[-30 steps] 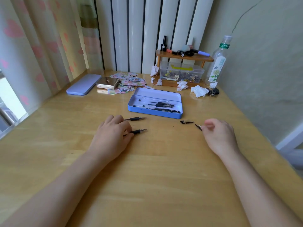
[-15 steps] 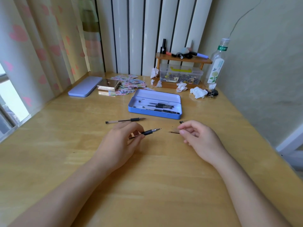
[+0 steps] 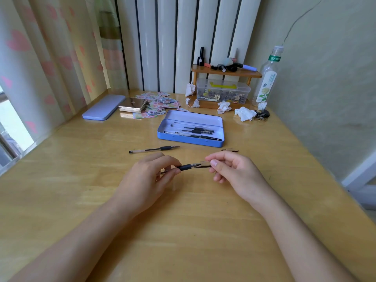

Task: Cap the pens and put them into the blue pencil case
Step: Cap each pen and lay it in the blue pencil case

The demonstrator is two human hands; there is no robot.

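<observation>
My left hand (image 3: pixel 150 178) grips a pen (image 3: pixel 184 167) by its black grip, tip pointing right. My right hand (image 3: pixel 236 173) pinches a clear pen cap (image 3: pixel 203 165) with a dark clip, its mouth right at the pen's tip. A second uncapped pen (image 3: pixel 154 149) lies on the desk beyond my left hand. Another cap (image 3: pixel 230 150) lies just past my right hand. The open blue pencil case (image 3: pixel 175 135) sits behind them with several capped pens (image 3: pixel 196 132) inside.
The case's lid (image 3: pixel 103 106) lies at the far left by a stack of cards and a gold box (image 3: pixel 133 105). At the back stand a wooden shelf (image 3: pixel 225 71), a clear storage box (image 3: pixel 222 91), a bottle (image 3: pixel 266 78) and crumpled tissues (image 3: pixel 245 113).
My left hand lifted one pen off the desk and moved right. My right hand picked up a cap and brought it left, until the cap met the pen's tip.
</observation>
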